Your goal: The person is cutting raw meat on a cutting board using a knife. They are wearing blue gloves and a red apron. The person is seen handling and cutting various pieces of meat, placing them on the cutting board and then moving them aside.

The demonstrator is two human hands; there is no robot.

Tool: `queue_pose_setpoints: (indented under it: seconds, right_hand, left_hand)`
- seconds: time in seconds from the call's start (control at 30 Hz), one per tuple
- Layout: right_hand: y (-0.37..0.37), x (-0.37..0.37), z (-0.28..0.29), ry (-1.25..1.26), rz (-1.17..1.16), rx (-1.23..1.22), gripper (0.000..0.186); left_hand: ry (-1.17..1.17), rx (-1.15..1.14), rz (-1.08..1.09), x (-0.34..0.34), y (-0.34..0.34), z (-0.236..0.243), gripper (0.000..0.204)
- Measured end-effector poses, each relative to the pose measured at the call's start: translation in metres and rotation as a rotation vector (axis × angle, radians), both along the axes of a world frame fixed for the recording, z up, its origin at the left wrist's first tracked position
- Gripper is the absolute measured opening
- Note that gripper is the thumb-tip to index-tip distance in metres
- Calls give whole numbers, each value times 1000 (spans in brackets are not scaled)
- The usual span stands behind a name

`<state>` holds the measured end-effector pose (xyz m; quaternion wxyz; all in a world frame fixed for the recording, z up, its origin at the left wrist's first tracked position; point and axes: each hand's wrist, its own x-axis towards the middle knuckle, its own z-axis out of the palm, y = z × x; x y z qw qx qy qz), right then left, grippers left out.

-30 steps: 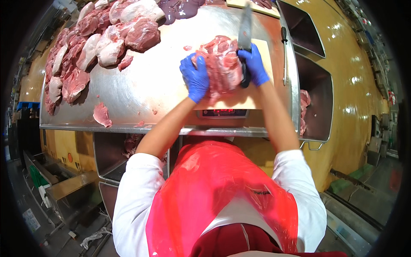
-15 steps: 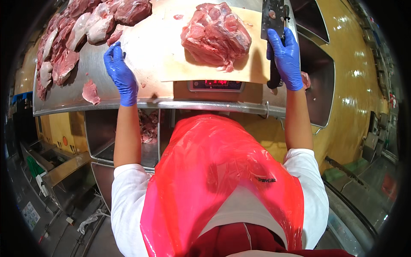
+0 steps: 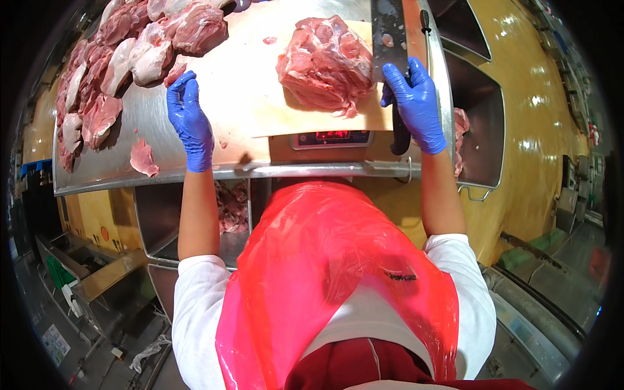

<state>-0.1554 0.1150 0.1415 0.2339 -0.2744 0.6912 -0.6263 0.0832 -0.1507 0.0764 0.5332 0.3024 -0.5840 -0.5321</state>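
My right hand [image 3: 419, 110], in a blue glove, is closed on the black handle of a broad knife [image 3: 388, 26], blade pointing away from me at the cutting board's right side. A large piece of raw meat [image 3: 325, 65] rests on the pale board [image 3: 286, 127], left of the knife. My left hand [image 3: 190, 117], also gloved, is off the board, loosely curled with thumb apart and nothing visible in it, beside the small piece at the edge of the meat pile [image 3: 143, 58]. Under the board's near edge is a scale [image 3: 328, 140] with a red display.
A loose meat slice [image 3: 144, 159] lies on the steel table [image 3: 156, 117]. A thin rod with a black handle [image 3: 426, 23] lies along the right edge. Steel bins with meat stand to the right [image 3: 484, 136] and below the near edge [image 3: 156, 221].
Both hands have moved apart from the meat, the left to the pile, the right rightward with the knife. Since half a second ago, the knife has shifted slightly left and nearer me.
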Motion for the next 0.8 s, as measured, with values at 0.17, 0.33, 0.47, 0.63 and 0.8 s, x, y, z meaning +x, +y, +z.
queue_pose_setpoints:
  seconds: [0.17, 0.33, 0.47, 0.63, 0.8]
  right_hand:
    - [1, 16, -17, 80, -12, 32, 17]
    - [-6, -22, -12, 25, -15, 9, 34]
    - [-42, -93, -47, -102, -7, -17, 31]
    - [-68, -49, -35, -69, -58, -34, 30]
    - [51, -64, -27, 12, -273, 47, 35]
  left_hand:
    - [-101, 8, -70, 13, -10, -20, 23]
    - [-129, 32, -165, 16, -8, -59, 31]
    - [-186, 221, -451, -48, 38, -56, 44]
    - [-146, -41, -376, -81, 36, -39, 48]
    - [-113, -9, -8, -2, -17, -19, 38]
